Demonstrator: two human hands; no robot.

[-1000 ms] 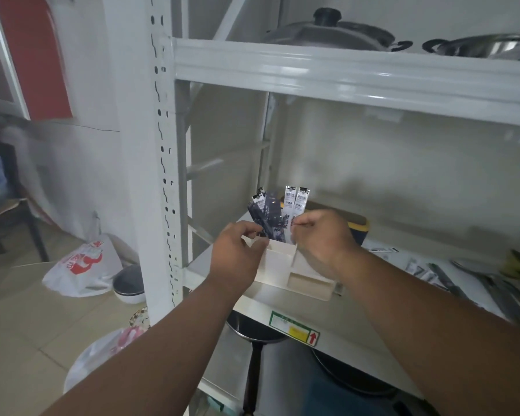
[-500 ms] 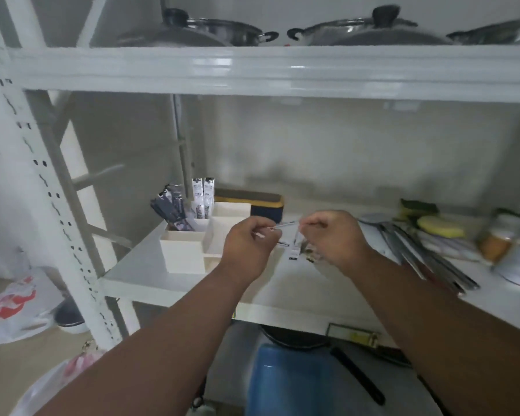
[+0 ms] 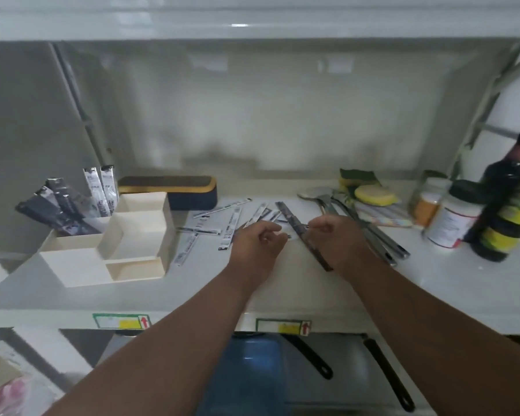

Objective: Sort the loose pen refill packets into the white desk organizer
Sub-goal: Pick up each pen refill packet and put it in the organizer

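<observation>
The fingers (image 3: pixel 312 226) of the right hand (image 3: pixel 339 241) are curling and pinching a long dark pen refill packet (image 3: pixel 302 235), which is lying slantwise on the white metal shelf (image 3: pixel 297 283) with its near end pointing right. The left hand (image 3: pixel 257 241) is sitting just left of it, its fingers loosely curled; whether they are holding anything I cannot tell. Loose white pen refill packets (image 3: pixel 210 229) are lying scattered on the shelf just beyond and to the left of the left hand. Further left, the white desk organizer (image 3: pixel 126 244) is standing with dark packets (image 3: pixel 57 205) leaning in its far left compartment and two pale packets (image 3: pixel 101 189) standing upright behind. A dark case with a yellow rim (image 3: pixel 177 190) is sitting behind the organizer. To the right, metal utensils (image 3: pixel 364 229), yellow sponges (image 3: pixel 370 190), jars (image 3: pixel 446 217) and a dark bottle (image 3: pixel 505 202) are resting.
</observation>
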